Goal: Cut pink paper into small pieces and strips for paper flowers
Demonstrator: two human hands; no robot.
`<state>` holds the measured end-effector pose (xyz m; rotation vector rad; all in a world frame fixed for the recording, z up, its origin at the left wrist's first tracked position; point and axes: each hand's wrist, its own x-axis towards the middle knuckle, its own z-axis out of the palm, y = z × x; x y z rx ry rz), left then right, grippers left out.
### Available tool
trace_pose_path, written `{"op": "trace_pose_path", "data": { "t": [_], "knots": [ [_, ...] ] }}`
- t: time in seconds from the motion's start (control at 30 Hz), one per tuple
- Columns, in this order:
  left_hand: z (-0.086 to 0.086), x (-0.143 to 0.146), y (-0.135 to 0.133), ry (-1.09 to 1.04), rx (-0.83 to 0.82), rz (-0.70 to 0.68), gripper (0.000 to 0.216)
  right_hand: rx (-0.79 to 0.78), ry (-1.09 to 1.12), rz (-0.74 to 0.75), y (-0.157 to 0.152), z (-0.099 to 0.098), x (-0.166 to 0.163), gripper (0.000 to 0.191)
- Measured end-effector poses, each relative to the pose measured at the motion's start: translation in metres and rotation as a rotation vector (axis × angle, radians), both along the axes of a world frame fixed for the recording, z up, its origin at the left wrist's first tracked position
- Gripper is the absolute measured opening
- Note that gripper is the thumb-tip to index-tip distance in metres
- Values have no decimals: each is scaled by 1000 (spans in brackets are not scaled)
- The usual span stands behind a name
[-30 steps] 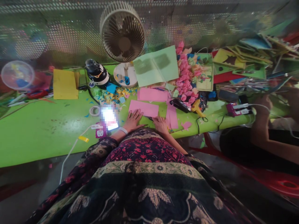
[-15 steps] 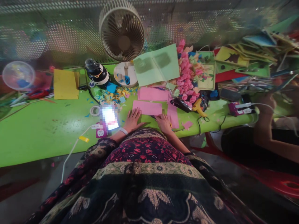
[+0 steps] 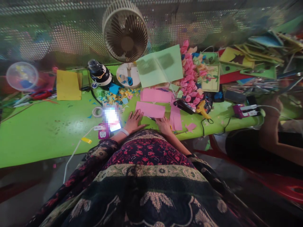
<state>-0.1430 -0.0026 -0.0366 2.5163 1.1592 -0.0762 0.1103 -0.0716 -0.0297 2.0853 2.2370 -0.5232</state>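
Note:
My left hand (image 3: 133, 121) lies flat on the green table (image 3: 42, 126), fingers spread, its fingertips touching the near edge of a pink paper sheet (image 3: 151, 109). My right hand (image 3: 163, 124) rests beside it with fingers stretched, close to a dark thin tool (image 3: 151, 119) and a second pink strip (image 3: 175, 117). Neither hand holds anything. A lit phone (image 3: 111, 118) lies just left of my left wrist.
A desk fan (image 3: 126, 34) stands at the back, with a light green sheet (image 3: 161, 65), pink paper flowers (image 3: 189, 77), paper scraps (image 3: 115, 96), a tape roll (image 3: 97, 111) and a yellow sheet (image 3: 68, 85). A glue gun (image 3: 201, 108) lies right. Another person's arm (image 3: 272, 132) is at far right.
My right hand drew slightly toward me along the pink strip. My left hand stayed flat on the pink sheet's edge.

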Motion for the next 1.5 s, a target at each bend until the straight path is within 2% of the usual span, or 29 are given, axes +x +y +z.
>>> {"op": "trace_pose_path", "data": {
  "t": [0.13, 0.4, 0.57, 0.7, 1.0, 1.13, 1.3, 1.5],
  "knots": [
    [0, 0, 0, 6, 5, 5, 89, 35, 59, -3, -11, -1, 4, 48],
    [0, 0, 1, 2, -9, 0, 90, -6, 19, 12, 5, 4, -12, 42],
    [0, 0, -1, -2, 2, 2, 90, -32, 23, 26, -2, 8, -16, 43],
    [2, 1, -1, -4, -2, 11, 89, 6, 46, 10, -8, 7, -13, 42],
    [1, 1, 0, 9, -2, 11, 88, 56, 70, -64, -15, 1, 11, 44],
    [1, 1, 0, 10, -4, 8, 87, 31, -19, -128, -14, 4, 22, 47],
    [1, 0, 0, 17, -4, 6, 85, 97, -145, -253, -9, 9, 56, 43],
    [0, 0, 0, 4, -8, 5, 86, 128, -176, -225, -10, 8, 80, 41]
  ]
}}
